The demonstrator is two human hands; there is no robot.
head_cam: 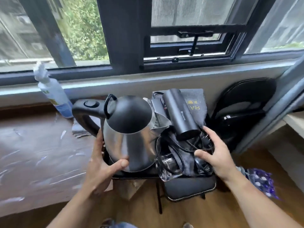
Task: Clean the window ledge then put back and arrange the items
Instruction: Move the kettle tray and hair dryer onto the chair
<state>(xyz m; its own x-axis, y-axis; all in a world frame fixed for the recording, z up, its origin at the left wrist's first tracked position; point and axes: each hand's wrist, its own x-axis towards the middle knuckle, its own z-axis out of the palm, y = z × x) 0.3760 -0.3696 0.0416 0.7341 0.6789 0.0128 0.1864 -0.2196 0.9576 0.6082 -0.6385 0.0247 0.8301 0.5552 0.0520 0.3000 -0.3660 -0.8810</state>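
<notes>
1. Left hand point(102, 162): the fingers point(98, 140) are spread up the left side of the kettle point(131, 137) and the thumb is pressed on its steel front. We log it as gripping the kettle low on the body.
2. Right hand point(215, 150): the fingers point(212, 135) are curled over tangled black cords point(167, 155) at the tray's right edge, and the thumb closes on them from the front.
3. Tray point(134, 174): black. It carries the kettle on its left half, and the dark hair dryer point(179, 114) lies on a grey cloth point(195, 102) toward its far right corner.
4. Window ledge point(24, 153): wooden and streaked wet. A spray bottle point(54, 96) leans at its far edge, with a grey rag point(79, 127) near it.
5. Chair seat point(189, 186): black, below the tray's near edge.
</notes>
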